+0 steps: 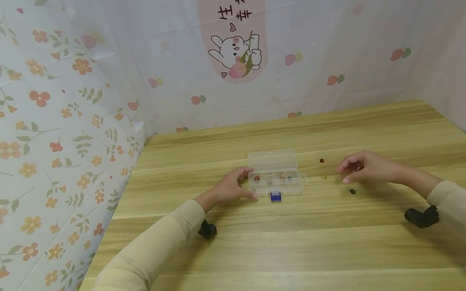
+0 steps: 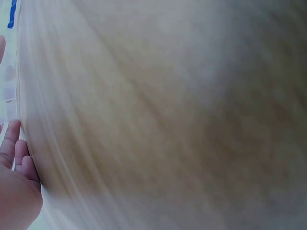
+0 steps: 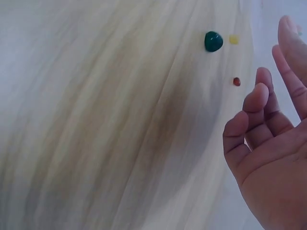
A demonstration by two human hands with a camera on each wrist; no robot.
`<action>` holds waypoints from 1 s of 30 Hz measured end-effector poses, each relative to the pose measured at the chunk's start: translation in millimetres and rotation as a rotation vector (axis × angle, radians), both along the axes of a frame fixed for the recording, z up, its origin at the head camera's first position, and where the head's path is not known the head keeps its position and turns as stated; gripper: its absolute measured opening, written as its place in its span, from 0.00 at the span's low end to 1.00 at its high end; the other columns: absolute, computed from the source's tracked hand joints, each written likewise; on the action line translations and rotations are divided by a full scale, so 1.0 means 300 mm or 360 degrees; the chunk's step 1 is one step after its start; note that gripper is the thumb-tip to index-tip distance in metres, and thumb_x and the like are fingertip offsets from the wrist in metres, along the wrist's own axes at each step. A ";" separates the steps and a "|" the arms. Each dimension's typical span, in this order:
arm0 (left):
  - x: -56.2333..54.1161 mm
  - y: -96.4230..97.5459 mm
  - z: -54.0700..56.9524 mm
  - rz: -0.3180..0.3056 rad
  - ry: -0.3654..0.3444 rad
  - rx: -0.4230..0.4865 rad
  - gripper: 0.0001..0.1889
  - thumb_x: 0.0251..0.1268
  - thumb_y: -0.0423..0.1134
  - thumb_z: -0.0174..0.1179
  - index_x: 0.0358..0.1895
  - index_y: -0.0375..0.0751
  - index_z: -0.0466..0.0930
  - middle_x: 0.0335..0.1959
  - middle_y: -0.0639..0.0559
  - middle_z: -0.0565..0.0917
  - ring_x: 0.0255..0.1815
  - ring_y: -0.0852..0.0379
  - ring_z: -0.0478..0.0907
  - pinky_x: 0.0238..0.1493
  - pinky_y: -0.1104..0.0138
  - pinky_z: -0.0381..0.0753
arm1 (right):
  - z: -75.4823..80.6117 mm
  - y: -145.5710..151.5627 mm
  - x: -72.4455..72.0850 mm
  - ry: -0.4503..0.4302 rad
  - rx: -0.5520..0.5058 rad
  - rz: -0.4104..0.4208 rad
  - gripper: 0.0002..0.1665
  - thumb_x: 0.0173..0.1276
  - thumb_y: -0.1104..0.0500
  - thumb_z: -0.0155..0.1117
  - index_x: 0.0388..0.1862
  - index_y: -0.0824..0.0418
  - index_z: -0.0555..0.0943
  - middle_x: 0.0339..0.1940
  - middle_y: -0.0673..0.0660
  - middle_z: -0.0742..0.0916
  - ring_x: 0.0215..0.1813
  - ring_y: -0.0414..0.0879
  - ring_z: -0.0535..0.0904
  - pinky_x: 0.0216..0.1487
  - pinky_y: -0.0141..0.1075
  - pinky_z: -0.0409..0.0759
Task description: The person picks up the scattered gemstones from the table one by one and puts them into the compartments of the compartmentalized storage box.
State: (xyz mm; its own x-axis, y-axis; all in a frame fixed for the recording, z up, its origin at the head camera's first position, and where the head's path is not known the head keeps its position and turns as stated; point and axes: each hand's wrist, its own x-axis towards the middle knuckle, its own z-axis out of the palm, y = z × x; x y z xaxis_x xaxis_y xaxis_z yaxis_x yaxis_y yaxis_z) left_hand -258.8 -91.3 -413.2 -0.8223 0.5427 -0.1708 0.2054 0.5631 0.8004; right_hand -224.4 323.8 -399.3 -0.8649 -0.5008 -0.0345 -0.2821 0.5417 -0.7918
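Observation:
A clear plastic compartment box [image 1: 265,193] lies on the table, its lid [image 1: 272,161] folded back and its blue latch [image 1: 276,197] facing the person. My left hand [image 1: 229,186] holds the box's left end between thumb and fingers. Inside are small stones, among them a reddish one [image 1: 257,178] and a tan one [image 1: 281,176]. To the right of the box, my right hand [image 1: 367,168] hovers with loosely bent fingers and nothing visible in them. Near it lie a dark green stone [image 3: 213,42], a yellow piece [image 3: 233,39] and a dark red stone [image 3: 236,81].
The wood-grain table [image 1: 270,255] stands against a printed cloth backdrop [image 1: 314,28]. A flowered cloth [image 1: 46,151] hangs along the left side. Black wrist mounts [image 1: 422,217] stick out below both forearms.

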 end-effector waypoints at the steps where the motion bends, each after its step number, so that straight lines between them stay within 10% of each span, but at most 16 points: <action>1: -0.001 0.000 -0.001 -0.0001 0.0000 0.0001 0.42 0.52 0.41 0.75 0.72 0.45 0.64 0.66 0.44 0.68 0.68 0.46 0.63 0.68 0.55 0.60 | 0.000 0.006 0.002 0.0000 -0.0003 0.0011 0.16 0.63 0.62 0.70 0.48 0.69 0.82 0.42 0.60 0.84 0.38 0.43 0.75 0.38 0.34 0.76; 30: -0.011 0.005 -0.011 0.0005 0.0009 -0.0030 0.43 0.51 0.42 0.76 0.72 0.46 0.64 0.65 0.47 0.69 0.67 0.48 0.63 0.67 0.56 0.61 | -0.043 0.078 0.036 -0.0112 -0.0008 0.0227 0.15 0.61 0.64 0.71 0.46 0.68 0.81 0.34 0.54 0.80 0.33 0.42 0.73 0.31 0.34 0.73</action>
State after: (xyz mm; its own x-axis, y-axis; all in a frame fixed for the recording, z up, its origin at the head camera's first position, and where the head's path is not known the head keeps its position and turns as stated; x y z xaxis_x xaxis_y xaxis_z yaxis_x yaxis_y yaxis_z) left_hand -262.1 -89.9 -416.5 -0.8250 0.5369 -0.1763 0.2080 0.5786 0.7887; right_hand -213.5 347.2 -412.2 -0.7806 -0.6186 -0.0899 -0.2994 0.4963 -0.8148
